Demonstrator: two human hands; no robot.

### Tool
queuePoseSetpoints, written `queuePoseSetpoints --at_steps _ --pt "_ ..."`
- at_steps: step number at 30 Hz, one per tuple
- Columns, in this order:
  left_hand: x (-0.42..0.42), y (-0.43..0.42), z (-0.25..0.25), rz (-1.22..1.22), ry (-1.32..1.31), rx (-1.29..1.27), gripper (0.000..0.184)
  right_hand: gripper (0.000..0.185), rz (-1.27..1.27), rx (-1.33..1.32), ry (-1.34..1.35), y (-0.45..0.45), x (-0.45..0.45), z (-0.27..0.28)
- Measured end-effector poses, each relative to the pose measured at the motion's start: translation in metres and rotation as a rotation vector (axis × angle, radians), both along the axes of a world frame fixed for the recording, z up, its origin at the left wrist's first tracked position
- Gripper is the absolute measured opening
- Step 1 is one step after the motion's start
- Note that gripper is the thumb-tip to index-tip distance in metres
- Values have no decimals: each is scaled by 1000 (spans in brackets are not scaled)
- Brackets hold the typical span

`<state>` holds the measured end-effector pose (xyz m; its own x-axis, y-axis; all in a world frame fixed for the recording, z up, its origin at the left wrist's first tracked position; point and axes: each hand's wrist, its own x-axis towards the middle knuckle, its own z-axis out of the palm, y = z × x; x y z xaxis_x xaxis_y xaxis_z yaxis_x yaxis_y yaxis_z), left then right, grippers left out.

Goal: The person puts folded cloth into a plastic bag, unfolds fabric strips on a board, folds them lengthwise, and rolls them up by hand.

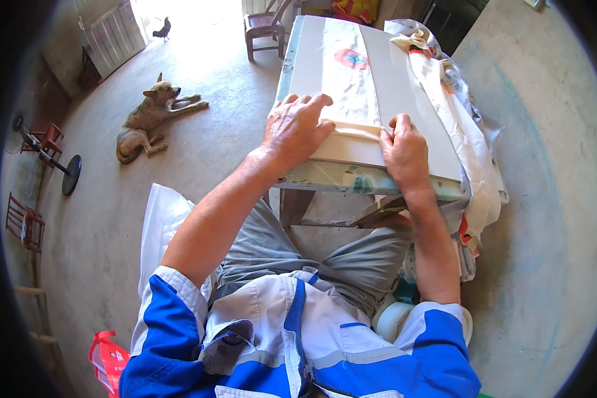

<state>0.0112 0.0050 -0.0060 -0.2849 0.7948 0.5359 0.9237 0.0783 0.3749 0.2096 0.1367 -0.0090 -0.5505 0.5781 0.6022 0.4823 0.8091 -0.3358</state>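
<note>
A long white cloth strip (351, 89) with a red and blue round print lies lengthwise on a white board (411, 93) on top of a table. Its near end is folded over in a narrow band. My left hand (297, 125) is at the left end of this fold, fingers bent and thumb against the cloth. At the right end of the fold my right hand (403, 149) is closed, thumb and fingertips pinching the cloth's corner. More white cloth (444, 99) with red and orange parts hangs in a heap over the table's right edge.
The table's worn near edge (351, 176) lies just above my knees. A dog (149, 119) rests on the floor to the left, and a dark bird (162, 29) stands near the bright doorway. A wooden chair (265, 28), a fan (71, 174) and a red bag (109, 358) are around.
</note>
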Motion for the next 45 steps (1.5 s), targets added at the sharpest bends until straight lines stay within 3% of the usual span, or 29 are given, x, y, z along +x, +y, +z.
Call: queuePoseSetpoints --at_steps 7,13,17,21,30,33,37,41,45 --pt "-1 -3 4 -42 17 -114 19 19 -45 -26 -130 -1 6 6" --pt "-3 -1 3 -68 11 -85 17 35 133 284 -52 -37 -4 14" --pt "-2 1 2 -28 16 -63 18 68 357 317 -217 -65 -20 -4" --pt "0 -2 8 -27 -11 -99 18 94 264 138 -400 -64 -13 -6" --pt "1 -3 9 -36 -15 -103 19 98 307 77 -391 -40 18 -13" --pt "2 -5 9 -34 32 -75 19 97 167 117 -403 -46 20 -17" --pt "4 -6 18 -25 29 -166 19 96 168 125 -399 -46 20 -20" --pt "13 -5 22 -10 310 -81 21 94 169 112 -435 -47 18 -14" --pt "32 3 11 -232 362 27 33 93 171 99 -432 -48 19 -13"
